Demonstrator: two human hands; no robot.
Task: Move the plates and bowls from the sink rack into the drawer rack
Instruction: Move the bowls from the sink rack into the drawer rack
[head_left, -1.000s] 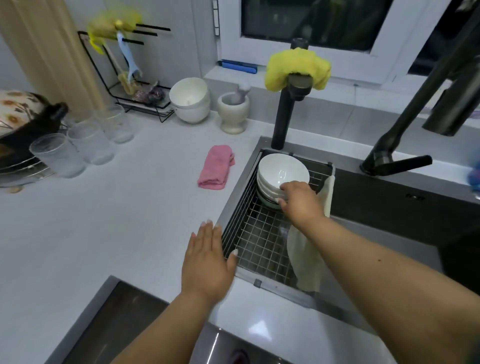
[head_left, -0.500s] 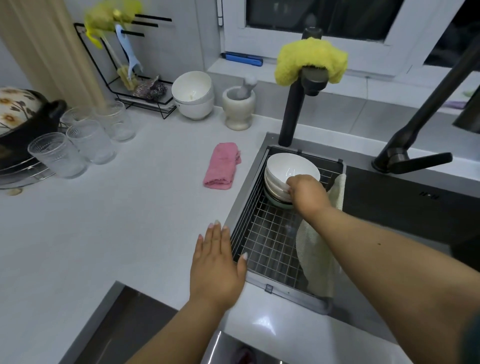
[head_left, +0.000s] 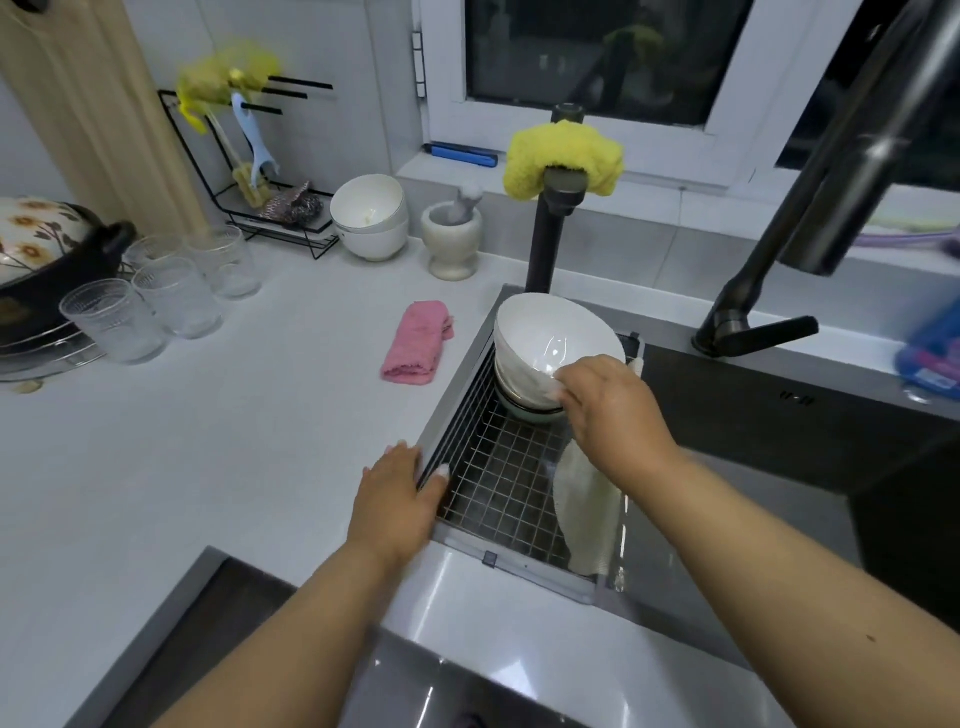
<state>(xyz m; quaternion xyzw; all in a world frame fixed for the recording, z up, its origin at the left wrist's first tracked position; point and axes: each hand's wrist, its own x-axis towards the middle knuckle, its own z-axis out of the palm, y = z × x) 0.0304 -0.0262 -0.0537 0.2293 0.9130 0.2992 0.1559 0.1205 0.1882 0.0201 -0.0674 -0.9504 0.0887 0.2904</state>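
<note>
A wire sink rack (head_left: 498, 488) sits in the left end of the sink. A stack of white bowls (head_left: 524, 402) stands at its far end. My right hand (head_left: 608, 410) grips the near rim of the top white bowl (head_left: 545, 338), which is tilted and raised off the stack. My left hand (head_left: 400, 499) lies flat on the counter with its fingertips on the rack's left edge, holding nothing. The drawer rack is not in view.
A cream cloth (head_left: 587, 514) hangs over the rack's right side. A pink cloth (head_left: 418, 351) lies left of the sink. Glasses (head_left: 156, 301), two white bowls (head_left: 371, 218), a mortar (head_left: 452, 239) and two dark taps (head_left: 550, 228) stand around.
My right hand has lifted and tilted the top bowl off the stack. My left hand has slid right onto the rack's edge.
</note>
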